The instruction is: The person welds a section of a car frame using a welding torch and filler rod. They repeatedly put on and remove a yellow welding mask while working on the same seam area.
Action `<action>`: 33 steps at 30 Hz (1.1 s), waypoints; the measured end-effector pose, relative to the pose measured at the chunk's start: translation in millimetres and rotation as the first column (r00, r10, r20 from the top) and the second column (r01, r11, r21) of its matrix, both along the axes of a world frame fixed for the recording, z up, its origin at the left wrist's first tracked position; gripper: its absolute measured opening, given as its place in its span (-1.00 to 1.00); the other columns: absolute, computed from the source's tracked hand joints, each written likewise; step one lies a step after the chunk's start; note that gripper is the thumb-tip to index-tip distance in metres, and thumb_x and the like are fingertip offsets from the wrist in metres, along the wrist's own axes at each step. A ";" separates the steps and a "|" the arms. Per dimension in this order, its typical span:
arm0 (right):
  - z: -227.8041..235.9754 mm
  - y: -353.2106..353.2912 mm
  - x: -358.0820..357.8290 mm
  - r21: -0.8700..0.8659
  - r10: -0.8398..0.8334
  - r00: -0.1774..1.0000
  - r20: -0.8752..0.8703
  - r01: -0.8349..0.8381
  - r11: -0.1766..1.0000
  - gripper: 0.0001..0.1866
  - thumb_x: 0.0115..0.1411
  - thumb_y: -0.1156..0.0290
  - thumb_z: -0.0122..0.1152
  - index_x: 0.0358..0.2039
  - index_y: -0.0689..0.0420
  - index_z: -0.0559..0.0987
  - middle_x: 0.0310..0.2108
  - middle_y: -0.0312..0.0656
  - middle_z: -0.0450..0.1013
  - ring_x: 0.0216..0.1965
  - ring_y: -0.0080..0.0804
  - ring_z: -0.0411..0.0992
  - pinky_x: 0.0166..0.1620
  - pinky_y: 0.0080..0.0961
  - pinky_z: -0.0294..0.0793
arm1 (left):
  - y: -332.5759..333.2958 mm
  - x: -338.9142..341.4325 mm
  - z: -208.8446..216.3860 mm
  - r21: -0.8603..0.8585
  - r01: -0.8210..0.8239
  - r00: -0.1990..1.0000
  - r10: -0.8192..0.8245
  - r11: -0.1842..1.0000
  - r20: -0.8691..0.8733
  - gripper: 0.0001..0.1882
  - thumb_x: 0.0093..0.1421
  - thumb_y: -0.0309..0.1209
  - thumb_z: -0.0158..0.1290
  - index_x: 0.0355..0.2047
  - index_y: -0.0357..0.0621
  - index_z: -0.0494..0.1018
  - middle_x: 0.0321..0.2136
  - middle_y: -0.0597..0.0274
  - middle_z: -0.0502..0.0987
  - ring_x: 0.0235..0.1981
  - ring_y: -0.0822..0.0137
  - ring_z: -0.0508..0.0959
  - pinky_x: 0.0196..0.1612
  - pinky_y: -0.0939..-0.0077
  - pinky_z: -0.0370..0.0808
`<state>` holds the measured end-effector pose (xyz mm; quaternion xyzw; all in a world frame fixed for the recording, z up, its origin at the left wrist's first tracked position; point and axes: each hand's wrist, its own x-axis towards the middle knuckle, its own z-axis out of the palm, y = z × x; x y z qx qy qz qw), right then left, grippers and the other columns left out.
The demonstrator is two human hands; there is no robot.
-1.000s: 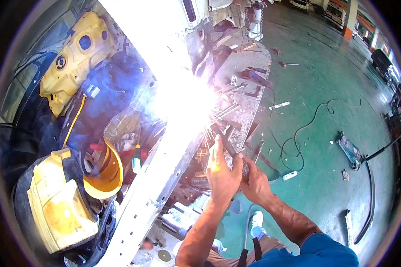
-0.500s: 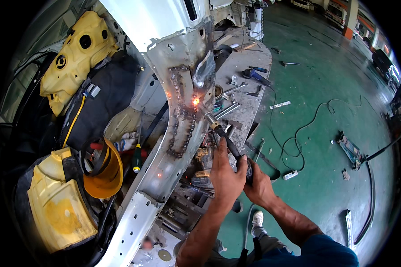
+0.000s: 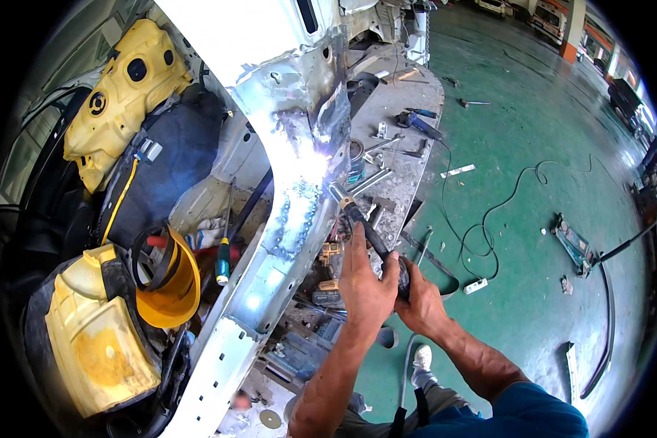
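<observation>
Both the left hand and the right hand have their fingers wrapped tight around the black, slim welding torch, whose metal nozzle points at a bright white arc on the pillar. The pillar is a curved, bare steel panel, pitted with rough weld beads. A cluttered grey workbench stands just beside the pillar, behind the torch.

Car-body workshop; green floor, jack, stripped welded pillar.
</observation>
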<state>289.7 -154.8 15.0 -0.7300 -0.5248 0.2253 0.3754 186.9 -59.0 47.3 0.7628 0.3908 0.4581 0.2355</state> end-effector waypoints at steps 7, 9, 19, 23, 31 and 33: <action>-5.0 0.8 3.1 0.009 0.002 0.999 -0.036 -0.002 1.000 -0.26 0.15 0.38 0.34 0.31 0.22 0.26 -0.04 0.30 0.52 -0.13 0.32 0.56 -0.09 0.02 0.58 | -1.6 1.5 4.3 -0.089 0.046 0.997 -0.041 0.995 0.061 -0.26 0.18 -0.39 0.27 0.29 -0.50 0.26 -0.01 -0.25 0.49 -0.05 -0.22 0.58 -0.03 0.05 0.55; 1.2 1.2 1.8 -0.002 -0.007 0.998 -0.055 0.007 1.000 -0.27 0.15 0.38 0.33 0.31 0.22 0.26 -0.04 0.31 0.52 -0.14 0.33 0.56 -0.09 0.02 0.58 | -1.5 0.9 4.9 -0.102 0.040 0.999 -0.036 0.994 0.035 -0.25 0.18 -0.39 0.28 0.29 -0.50 0.25 -0.01 -0.25 0.49 -0.05 -0.22 0.58 -0.03 0.05 0.55; -12.5 -26.2 13.1 0.018 -0.015 0.996 -0.086 0.016 1.000 -0.25 0.18 0.36 0.31 0.35 0.21 0.25 -0.04 0.26 0.53 -0.12 0.25 0.57 -0.06 -0.04 0.56 | -18.3 -38.4 13.6 -0.023 0.091 0.987 -0.093 0.996 -0.130 -0.26 0.22 -0.30 0.32 0.30 -0.39 0.29 0.03 -0.16 0.56 -0.05 0.00 0.65 0.04 0.19 0.58; -19.0 -37.2 19.9 -0.012 -0.025 0.992 -0.121 0.024 1.000 -0.26 0.17 0.36 0.30 0.34 0.22 0.27 -0.05 0.23 0.54 -0.11 0.22 0.57 -0.04 -0.08 0.55 | 0.8 -162.7 10.5 -0.113 -0.366 0.926 0.348 0.924 -0.149 -0.49 0.31 -0.28 0.25 0.15 -0.38 0.47 -0.10 -0.03 0.64 -0.11 0.20 0.64 -0.10 0.25 0.60; -16.3 -38.9 26.9 -0.018 -0.051 0.990 -0.131 0.049 0.999 -0.26 0.16 0.36 0.31 0.33 0.23 0.28 -0.06 0.23 0.55 -0.07 0.21 0.57 0.01 -0.11 0.55 | 73.6 -407.7 -34.7 -0.134 -0.896 0.439 0.887 0.422 -0.145 -0.34 0.34 -0.22 0.18 0.26 -0.50 0.33 0.19 -0.25 0.50 0.14 -0.06 0.54 0.23 0.22 0.41; -13.6 -42.0 28.7 -0.011 -0.063 0.988 -0.141 0.062 0.998 -0.26 0.15 0.37 0.31 0.33 0.23 0.29 -0.08 0.23 0.55 -0.08 0.21 0.57 0.01 -0.11 0.54 | 86.5 -404.5 -32.4 -0.277 -0.877 0.448 0.875 0.392 -0.182 -0.37 0.33 -0.19 0.20 0.18 -0.56 0.40 0.14 -0.22 0.53 0.10 -0.03 0.54 0.19 0.24 0.41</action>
